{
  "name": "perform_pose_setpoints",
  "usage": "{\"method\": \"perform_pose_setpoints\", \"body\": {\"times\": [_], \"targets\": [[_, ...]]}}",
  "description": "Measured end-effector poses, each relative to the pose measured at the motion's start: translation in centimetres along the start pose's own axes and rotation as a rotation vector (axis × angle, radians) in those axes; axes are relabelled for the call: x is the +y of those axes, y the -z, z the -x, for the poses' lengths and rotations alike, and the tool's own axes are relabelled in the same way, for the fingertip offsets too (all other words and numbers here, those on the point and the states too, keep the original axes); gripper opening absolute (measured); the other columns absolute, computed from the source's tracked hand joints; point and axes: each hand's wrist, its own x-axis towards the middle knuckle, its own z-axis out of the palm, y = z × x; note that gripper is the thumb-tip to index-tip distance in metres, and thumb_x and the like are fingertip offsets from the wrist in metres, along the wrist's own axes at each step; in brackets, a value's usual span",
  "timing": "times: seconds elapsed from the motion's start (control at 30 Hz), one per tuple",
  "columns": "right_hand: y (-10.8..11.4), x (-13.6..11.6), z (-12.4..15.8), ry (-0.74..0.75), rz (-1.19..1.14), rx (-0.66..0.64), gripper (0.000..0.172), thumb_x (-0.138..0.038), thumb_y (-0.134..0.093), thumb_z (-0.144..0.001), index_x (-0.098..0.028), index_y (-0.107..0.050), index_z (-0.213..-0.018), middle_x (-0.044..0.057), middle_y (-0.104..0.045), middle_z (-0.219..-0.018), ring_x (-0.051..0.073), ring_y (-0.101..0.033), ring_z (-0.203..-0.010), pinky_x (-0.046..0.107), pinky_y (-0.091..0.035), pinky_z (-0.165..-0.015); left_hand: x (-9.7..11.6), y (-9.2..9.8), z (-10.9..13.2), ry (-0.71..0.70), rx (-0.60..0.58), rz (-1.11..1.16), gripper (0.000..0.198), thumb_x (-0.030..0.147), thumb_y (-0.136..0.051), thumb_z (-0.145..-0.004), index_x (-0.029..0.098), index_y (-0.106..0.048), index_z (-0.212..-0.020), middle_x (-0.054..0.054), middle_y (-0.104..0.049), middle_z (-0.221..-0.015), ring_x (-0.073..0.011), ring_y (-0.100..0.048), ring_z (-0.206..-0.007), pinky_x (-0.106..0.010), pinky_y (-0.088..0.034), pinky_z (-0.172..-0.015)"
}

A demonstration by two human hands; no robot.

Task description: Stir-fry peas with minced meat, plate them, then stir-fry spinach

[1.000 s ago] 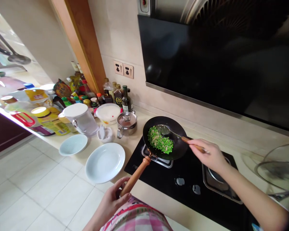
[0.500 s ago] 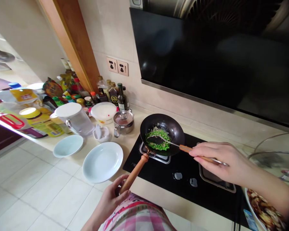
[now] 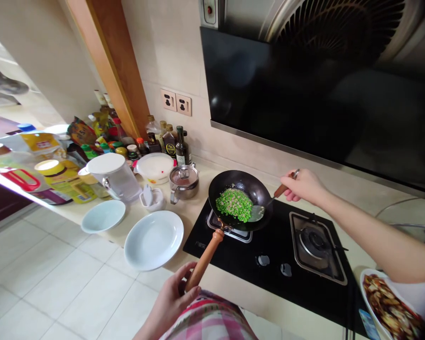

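Observation:
A black wok (image 3: 255,186) sits on the left burner of the black gas hob (image 3: 269,245), with green peas and bits of mince (image 3: 234,204) inside. My left hand (image 3: 172,302) is closed round the end of the wok's long wooden handle (image 3: 204,259) near my body. My right hand (image 3: 302,185) grips the wooden handle of a metal spatula (image 3: 260,212), and its blade rests in the right side of the wok beside the peas.
Two empty white plates (image 3: 154,240) (image 3: 103,216) lie on the counter left of the hob. Behind them stand a lidded steel pot (image 3: 183,180), a white tub (image 3: 155,166), a jug (image 3: 113,174) and several bottles. A dish of cooked food (image 3: 389,307) is at bottom right.
My right hand swung from the front of the hob up to behind the wok's right side. The spatula moved from across the peas to the wok's right edge. The peas are gathered in a heap.

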Motion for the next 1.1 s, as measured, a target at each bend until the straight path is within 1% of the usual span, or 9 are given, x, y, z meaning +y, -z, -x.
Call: {"method": "perform_pose_setpoints", "body": {"times": [0.1,0.23,0.4,0.53,0.6,0.73,0.9,0.97,1.1], "targets": [[-1.3,-1.1,0.2,0.044,-0.014,0.004,0.016,-0.024,-0.055,-0.076,-0.014,-0.066,-0.081,0.005,-0.067,-0.055,0.018,-0.064,-0.048,0.027,-0.050,-0.045,0.1,0.3,-0.1,0.000,-0.008,-0.016,0.054,0.053,-0.067,-0.075,0.020,-0.060,-0.117,-0.004,-0.065,-0.085,-0.0198,-0.060,-0.074,-0.028,-0.048,-0.065],[-2.4,-1.5,0.8,0.328,0.383,0.132,0.016,-0.027,-0.054,-0.078,-0.022,-0.068,-0.073,0.000,-0.066,-0.056,0.017,-0.061,-0.052,0.026,-0.042,-0.048,0.6,0.8,-0.4,0.013,-0.007,0.005,0.055,0.054,-0.070,-0.072,0.020,-0.061,-0.116,-0.003,-0.064,-0.082,-0.0185,-0.059,-0.068,-0.028,-0.047,-0.061],[-5.7,2.5,3.2,0.645,0.555,0.279,0.017,-0.028,-0.052,-0.086,-0.025,-0.069,-0.086,-0.002,-0.069,-0.066,0.015,-0.062,-0.055,0.025,-0.041,-0.053,0.4,2.0,0.0,0.116,0.004,0.084,0.054,0.059,-0.060,-0.078,0.022,-0.053,-0.116,-0.002,-0.062,-0.083,-0.0167,-0.061,-0.064,-0.027,-0.048,-0.054],[-9.7,9.7,7.0,1.020,0.703,0.320,0.029,-0.021,-0.041,-0.091,-0.020,-0.067,-0.104,0.006,-0.070,-0.083,0.020,-0.065,-0.066,0.030,-0.046,-0.058,-2.4,6.1,0.3,0.229,0.417,-0.057,0.049,0.064,-0.054,-0.076,0.022,-0.047,-0.100,-0.001,-0.060,-0.080,-0.0195,-0.066,-0.066,-0.031,-0.052,-0.056],[-11.8,13.4,8.3,1.067,0.635,0.283,0.038,-0.015,-0.038,-0.088,-0.020,-0.062,-0.116,0.008,-0.070,-0.098,0.022,-0.068,-0.078,0.032,-0.050,-0.063,-4.4,8.7,0.4,0.333,0.647,-0.147,0.048,0.064,-0.054,-0.073,0.022,-0.044,-0.094,0.001,-0.057,-0.074,-0.0198,-0.065,-0.058,-0.034,-0.053,-0.056],[-16.3,19.2,9.7,0.870,0.414,0.201,0.049,-0.018,-0.040,-0.083,-0.023,-0.049,-0.131,0.009,-0.069,-0.110,0.025,-0.070,-0.089,0.034,-0.057,-0.065,-7.3,12.1,-0.8,0.484,0.754,-0.137,0.043,0.061,-0.053,-0.076,0.020,-0.045,-0.083,0.001,-0.057,-0.064,-0.0178,-0.064,-0.051,-0.035,-0.055,-0.054],[-20.6,24.2,10.5,0.235,0.171,0.142,0.034,-0.041,-0.044,-0.087,-0.023,-0.054,-0.114,0.009,-0.073,-0.081,0.025,-0.071,-0.060,0.031,-0.050,-0.040,-8.1,12.7,-2.8,0.560,0.704,-0.172,0.038,0.055,-0.057,-0.078,0.018,-0.049,-0.071,0.000,-0.058,-0.054,-0.0157,-0.063,-0.048,-0.029,-0.055,-0.052],[-21.7,24.9,10.5,0.012,0.191,0.079,0.034,-0.045,-0.045,-0.088,-0.020,-0.055,-0.108,0.008,-0.071,-0.067,0.028,-0.068,-0.052,0.033,-0.047,-0.038,-8.0,13.0,-3.2,0.592,0.681,-0.245,0.036,0.052,-0.061,-0.077,0.019,-0.050,-0.065,0.000,-0.057,-0.049,-0.0177,-0.061,-0.044,-0.030,-0.052,-0.048],[-23.4,23.6,9.6,-0.228,0.327,-0.067,0.031,-0.037,-0.042,-0.090,-0.015,-0.053,-0.108,0.015,-0.072,-0.078,0.031,-0.071,-0.074,0.037,-0.050,-0.055,-7.5,14.3,-4.1,0.651,0.621,-0.367,0.033,0.041,-0.067,-0.072,0.019,-0.051,-0.054,-0.004,-0.056,-0.040,-0.0223,-0.058,-0.036,-0.033,-0.047,-0.044]]}}
